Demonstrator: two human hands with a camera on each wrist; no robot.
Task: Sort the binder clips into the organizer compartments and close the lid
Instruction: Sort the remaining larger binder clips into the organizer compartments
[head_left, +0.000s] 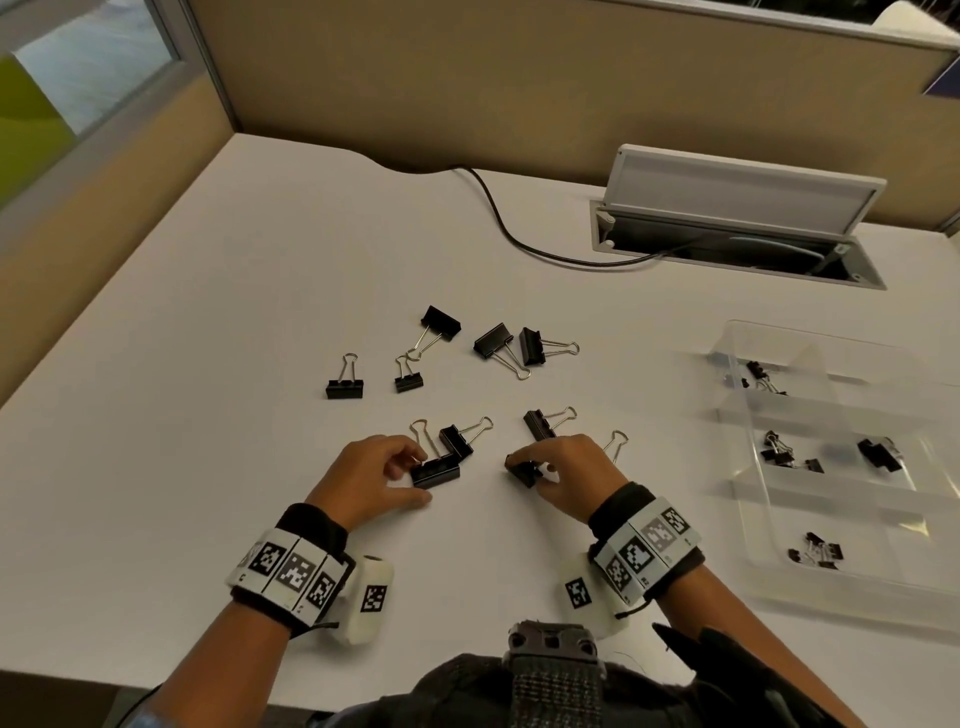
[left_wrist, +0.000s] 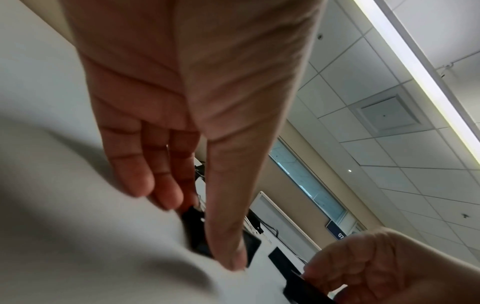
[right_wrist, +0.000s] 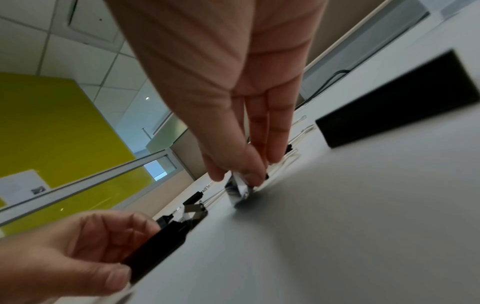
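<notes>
Black steel binder clips lie scattered on the white surface (head_left: 208, 322), and the two nearest are being picked up at once. The left hand (head_left: 371, 475) has its fingers curled over one large binder clip (head_left: 436, 474), thumb stretched along the near side, pinching it where it lies. The right hand (head_left: 569, 470) pinches a second large clip (head_left: 523, 470) between thumb and fingers, its body tipped up off the surface. Just beyond the hands sit two more large clips, then a looser group of five farther out, some large and some medium. To the right, well apart from the loose pile, the clear plastic organizer (head_left: 748, 525) stands with its lid open; small and medium clips already lie in several compartments. Farther back, a black cable (head_left: 498, 218) runs into the open cable hatch (head_left: 737, 228).

Sorting looks under way, perhaps a third done. The next move probably calls for lifting both clips clear, carrying them right and dropping them into the compartment matching their size.
</notes>
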